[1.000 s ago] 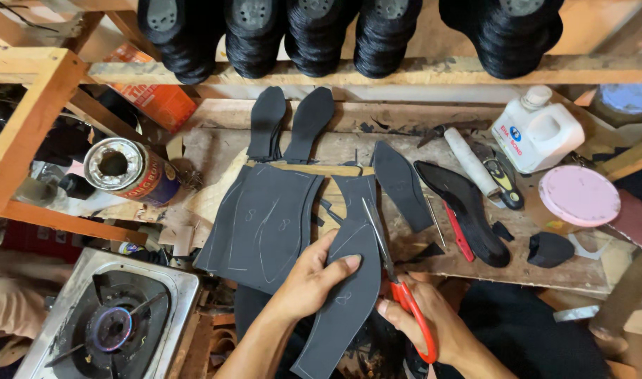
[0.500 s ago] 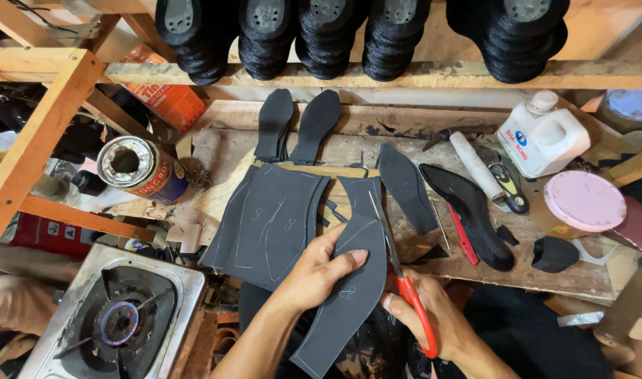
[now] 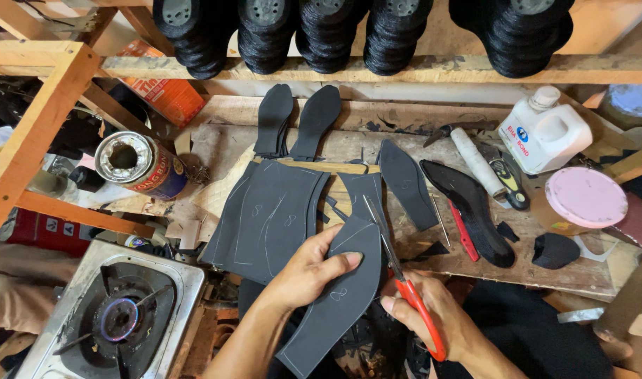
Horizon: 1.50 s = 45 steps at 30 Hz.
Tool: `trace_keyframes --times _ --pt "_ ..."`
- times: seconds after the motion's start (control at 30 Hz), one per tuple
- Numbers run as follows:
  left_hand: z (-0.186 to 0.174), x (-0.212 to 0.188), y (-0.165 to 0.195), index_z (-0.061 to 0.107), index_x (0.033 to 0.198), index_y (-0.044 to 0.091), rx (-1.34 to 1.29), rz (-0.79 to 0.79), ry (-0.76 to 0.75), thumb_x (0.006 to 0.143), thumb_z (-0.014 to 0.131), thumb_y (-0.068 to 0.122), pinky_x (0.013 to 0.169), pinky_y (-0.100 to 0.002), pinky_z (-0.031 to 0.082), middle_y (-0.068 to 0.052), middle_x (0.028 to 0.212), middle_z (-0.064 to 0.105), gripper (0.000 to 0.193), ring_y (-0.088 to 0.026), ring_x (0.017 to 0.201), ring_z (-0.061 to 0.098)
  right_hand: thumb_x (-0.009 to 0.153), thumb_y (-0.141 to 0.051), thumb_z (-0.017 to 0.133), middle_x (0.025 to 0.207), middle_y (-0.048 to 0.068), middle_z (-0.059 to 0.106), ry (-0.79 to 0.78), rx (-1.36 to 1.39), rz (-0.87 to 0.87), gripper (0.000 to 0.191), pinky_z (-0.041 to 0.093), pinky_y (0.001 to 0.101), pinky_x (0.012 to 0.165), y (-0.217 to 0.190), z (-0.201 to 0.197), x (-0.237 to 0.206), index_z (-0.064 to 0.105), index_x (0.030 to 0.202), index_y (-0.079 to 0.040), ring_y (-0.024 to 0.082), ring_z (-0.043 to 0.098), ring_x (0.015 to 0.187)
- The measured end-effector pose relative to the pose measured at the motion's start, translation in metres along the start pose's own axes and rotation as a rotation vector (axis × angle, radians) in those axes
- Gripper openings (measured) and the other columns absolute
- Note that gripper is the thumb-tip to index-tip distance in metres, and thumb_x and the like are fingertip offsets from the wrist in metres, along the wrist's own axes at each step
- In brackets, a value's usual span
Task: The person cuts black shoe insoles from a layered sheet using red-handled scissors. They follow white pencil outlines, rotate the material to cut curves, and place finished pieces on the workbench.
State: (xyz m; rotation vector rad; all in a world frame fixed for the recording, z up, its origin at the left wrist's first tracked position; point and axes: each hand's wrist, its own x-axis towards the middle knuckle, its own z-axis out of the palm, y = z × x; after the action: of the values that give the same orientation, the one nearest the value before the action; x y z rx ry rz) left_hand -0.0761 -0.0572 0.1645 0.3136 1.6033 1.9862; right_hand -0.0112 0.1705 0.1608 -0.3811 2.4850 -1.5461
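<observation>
My left hand (image 3: pixel 308 270) grips a dark grey rubber sheet piece (image 3: pixel 338 302) marked with a pale sole outline. My right hand (image 3: pixel 437 323) holds red-handled scissors (image 3: pixel 398 270), their blades running up along the right edge of that piece. Behind the hands a larger dark sheet (image 3: pixel 268 217) with drawn sole outlines lies on the wooden workbench (image 3: pixel 419 253). Two cut black soles (image 3: pixel 296 121) lie at the back of the bench.
A glue tin (image 3: pixel 133 163) stands at the left, a gas burner (image 3: pixel 117 316) at the lower left. A black insole (image 3: pixel 468 210), white bottle (image 3: pixel 545 130), pink lid (image 3: pixel 585 196) and knife lie to the right. Stacks of black soles (image 3: pixel 335 31) hang above.
The scissors have worked a little further up the edge of the held piece. My left hand has shifted slightly with the piece.
</observation>
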Motion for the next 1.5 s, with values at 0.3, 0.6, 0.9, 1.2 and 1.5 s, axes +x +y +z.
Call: trace_keyframes --times 0.3,0.6,0.9,1.2,1.5 --pt "-0.006 -0.001 0.000 0.062 0.131 0.000 0.024 -0.040 -0.071 0.093 0.066 0.011 0.079 -0.024 0.054 -0.002 0.103 0.072 0.040 -0.008 0.089 0.065 0.082 -0.026 0.067 0.073 0.007 0.060 -0.057 0.060 0.188 0.024 0.050 0.0343 0.063 0.010 -0.005 -0.009 0.066 0.081 -0.003 0.018 0.062 0.067" --pt "-0.017 -0.005 -0.001 0.064 0.131 -0.001 0.072 -0.103 -0.222 0.094 0.066 0.009 0.080 -0.023 0.053 0.001 0.103 0.069 0.039 -0.006 0.090 0.062 0.076 -0.019 0.070 0.063 0.003 0.064 -0.185 0.146 0.332 0.019 0.050 0.0296 0.058 0.033 -0.019 -0.024 0.067 0.086 -0.003 0.013 0.062 0.059" --pt "-0.028 -0.008 -0.023 0.064 0.132 -0.002 -0.237 -0.059 -0.134 0.095 0.068 0.030 0.079 -0.030 0.056 -0.010 0.107 0.075 0.049 -0.015 0.089 0.069 0.078 -0.026 0.068 0.067 0.005 0.056 -0.301 0.406 0.276 0.028 0.043 0.0298 0.047 0.052 -0.035 -0.040 0.062 0.083 0.001 0.012 0.051 0.054" --pt "0.063 0.018 -0.069 0.061 0.127 0.000 -0.535 0.456 0.233 0.089 0.076 0.011 0.091 -0.037 0.056 -0.011 0.119 0.068 0.042 -0.021 0.105 0.067 0.085 -0.029 0.066 0.057 0.002 0.059 0.177 0.193 0.308 0.026 0.048 0.0302 0.045 0.042 0.019 -0.023 0.070 0.084 -0.004 0.013 0.058 0.046" --pt "0.080 0.024 -0.056 0.065 0.112 -0.001 -0.751 0.361 0.553 0.091 0.067 -0.003 0.086 -0.039 0.063 -0.011 0.106 0.070 0.021 -0.022 0.095 0.072 0.087 -0.029 0.065 0.062 0.001 0.059 0.157 0.242 0.237 0.028 0.049 0.0296 0.051 0.044 0.028 -0.014 0.068 0.098 -0.003 0.012 0.058 0.053"
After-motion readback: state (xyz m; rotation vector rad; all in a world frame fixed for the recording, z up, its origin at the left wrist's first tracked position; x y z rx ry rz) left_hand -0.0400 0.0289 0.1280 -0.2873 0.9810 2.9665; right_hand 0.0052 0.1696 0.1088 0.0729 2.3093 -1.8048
